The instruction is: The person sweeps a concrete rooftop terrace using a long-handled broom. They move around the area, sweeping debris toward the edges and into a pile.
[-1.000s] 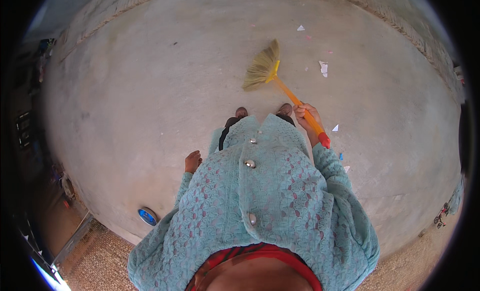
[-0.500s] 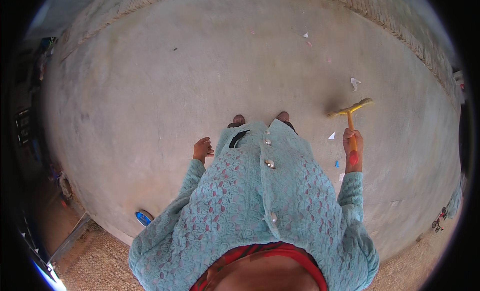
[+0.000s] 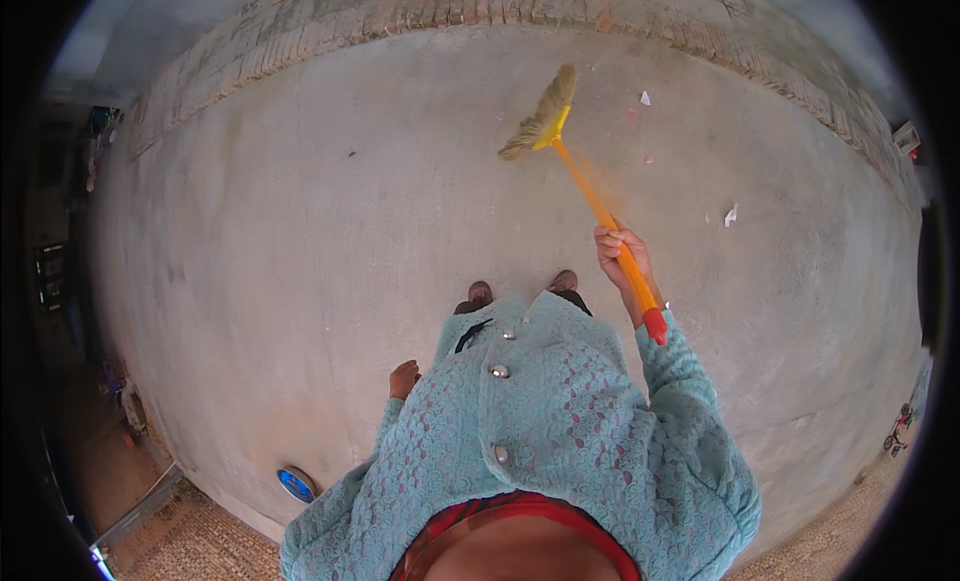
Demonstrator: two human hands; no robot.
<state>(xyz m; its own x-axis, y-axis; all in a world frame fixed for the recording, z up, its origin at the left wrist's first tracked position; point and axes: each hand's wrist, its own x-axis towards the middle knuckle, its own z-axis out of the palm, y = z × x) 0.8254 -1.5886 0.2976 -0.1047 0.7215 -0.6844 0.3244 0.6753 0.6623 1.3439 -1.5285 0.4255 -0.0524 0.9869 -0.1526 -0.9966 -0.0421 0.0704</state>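
My right hand (image 3: 622, 253) is closed around the orange handle of a broom (image 3: 600, 203). The red-tipped end of that handle lies over my right forearm. Ahead of my feet, its yellow head and fanned tan bristles are raised to the left, toward the far part of the concrete floor (image 3: 330, 211). Right of the broom lie a white scrap (image 3: 645, 99), tiny pink bits (image 3: 648, 160) and a crumpled white piece (image 3: 731, 215). Close to the left side of my coat hangs my left hand (image 3: 404, 379), its fingers curled in and nothing seen in them.
A low brick edge (image 3: 450, 13) curves along the far side of the floor. Near my left lies a round blue object (image 3: 297, 484) with a dark rim. Woven-looking ground (image 3: 200, 531) borders the floor at lower left. A small red wheeled thing (image 3: 897, 431) stands at far right.
My right hand has swung the broom from the right side forward and left, and the bristles have fanned out. The left hand has drawn back closer to the coat, with fingers more curled.
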